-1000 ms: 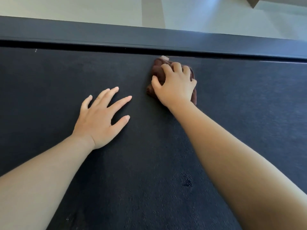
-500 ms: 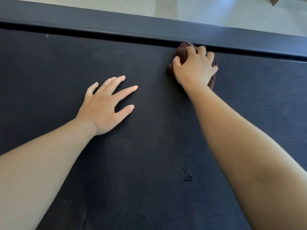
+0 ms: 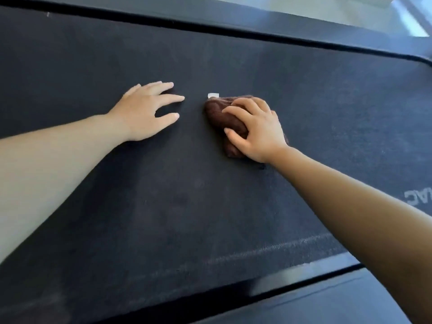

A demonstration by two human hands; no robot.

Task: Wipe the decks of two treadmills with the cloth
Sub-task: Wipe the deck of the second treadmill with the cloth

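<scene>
Along the bottom of the frame runs the near side rail (image 3: 327, 298), a dark strip with a pale glint on it that was out of view half a second ago; its arrival, together with the faint lettering (image 3: 418, 198) at the right edge, suggests the head has pulled back and turned as the wipe came inward. Above the rail the treadmill deck (image 3: 163, 206) fills most of the picture, a dark matte belt with a light scuffed line low and right of centre. In the middle of the frame the right hand (image 3: 259, 129) is clamped down on the cloth (image 3: 222, 115), a bunched brown wad with a small white tag (image 3: 213, 95) poking out at its upper edge; the cloth lies flat to the belt in mid-deck, whereas a moment earlier it was pressed up against the far rail. So the stroke has travelled from the far edge back toward the person, and this band of the belt looks to be getting covered. Just left of the cloth, near but not touching it, the left hand (image 3: 146, 113) rests with fingers spread and holding nothing, bracing on the belt much as before. Across the top of the frame the far side rail (image 3: 210, 22) slants down to the right, with pale floor (image 3: 350, 12) beyond. Only one treadmill can be made out, so the second deck probably remains to do.
</scene>
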